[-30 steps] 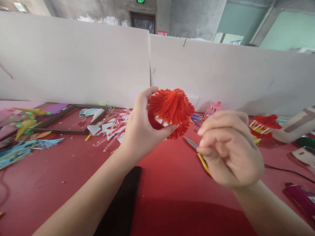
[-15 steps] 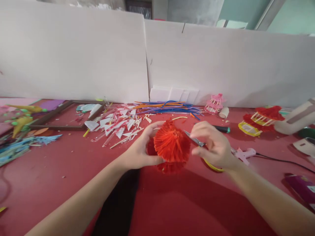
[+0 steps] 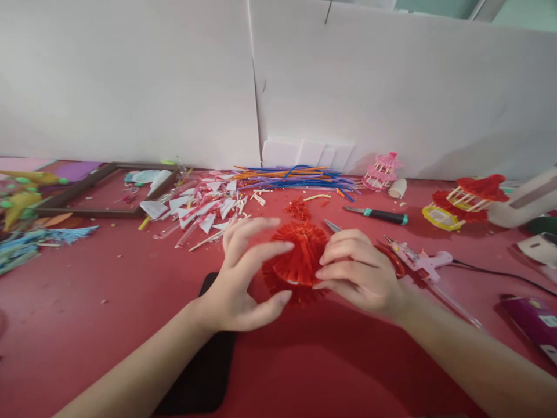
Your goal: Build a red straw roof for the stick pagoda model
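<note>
Tabletop [image 3: 143, 278]: red model [image 3: 300, 255], scraps [image 3: 141, 176] inside frame [image 3: 96, 213]

Counter [image 3: 130, 302]: top is looking smooth, with a soft sheen.
Red domed piece [image 3: 301, 255]: is showing a rough, fuzzy, matt pile.
Slab [image 3: 206, 363], toward near edge: is presenting smooth black.
Knife [image 3: 378, 214], toward far right corner: blade [image 3: 357, 209] is looking metallic, handle [image 3: 391, 217] plastic.
Glue gun [image 3: 420, 261], toward right edge: is displaying smooth plastic.
Frame [image 3: 96, 212], far left corner: is resembling wood.
Panels [image 3: 130, 87], beyond far edge: are appearing smooth, matt.
</note>
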A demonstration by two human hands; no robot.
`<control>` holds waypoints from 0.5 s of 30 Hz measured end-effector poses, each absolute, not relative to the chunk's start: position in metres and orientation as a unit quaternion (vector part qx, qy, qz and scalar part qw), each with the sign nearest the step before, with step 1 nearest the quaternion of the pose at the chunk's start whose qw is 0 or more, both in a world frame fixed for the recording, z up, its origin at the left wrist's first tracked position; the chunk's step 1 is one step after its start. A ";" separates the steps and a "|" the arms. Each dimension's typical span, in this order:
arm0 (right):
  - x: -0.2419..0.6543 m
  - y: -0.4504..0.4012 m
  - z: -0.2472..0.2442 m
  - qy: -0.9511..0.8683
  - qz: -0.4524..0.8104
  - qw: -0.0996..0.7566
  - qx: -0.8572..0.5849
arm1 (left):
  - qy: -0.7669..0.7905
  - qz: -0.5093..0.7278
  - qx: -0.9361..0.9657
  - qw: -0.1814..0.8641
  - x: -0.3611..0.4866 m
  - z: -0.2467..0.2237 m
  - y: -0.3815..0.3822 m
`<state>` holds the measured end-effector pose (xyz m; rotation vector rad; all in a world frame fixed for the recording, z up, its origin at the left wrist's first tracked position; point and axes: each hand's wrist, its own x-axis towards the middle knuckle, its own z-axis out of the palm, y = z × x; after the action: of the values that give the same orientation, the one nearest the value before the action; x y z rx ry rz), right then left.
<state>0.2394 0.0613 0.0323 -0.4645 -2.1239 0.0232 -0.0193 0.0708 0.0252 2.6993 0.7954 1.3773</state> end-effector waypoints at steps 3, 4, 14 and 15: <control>0.231 0.052 0.034 -0.850 -0.022 0.474 -0.231 | 0.219 0.467 0.853 -0.082 -0.007 0.024 0.061; 0.229 0.049 0.034 -0.843 -0.025 0.477 -0.249 | 0.209 0.471 0.853 -0.083 -0.004 0.024 0.059; 0.234 0.055 0.035 -0.862 -0.032 0.466 -0.197 | 0.166 0.497 0.851 -0.034 -0.009 0.027 0.065; 0.235 0.055 0.035 -0.862 -0.034 0.465 -0.199 | 0.165 0.499 0.850 -0.035 -0.009 0.027 0.065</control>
<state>0.2350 0.0552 0.0350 -0.4895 -2.1163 -0.0842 -0.0087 0.0648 0.0268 2.7317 0.5298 1.6048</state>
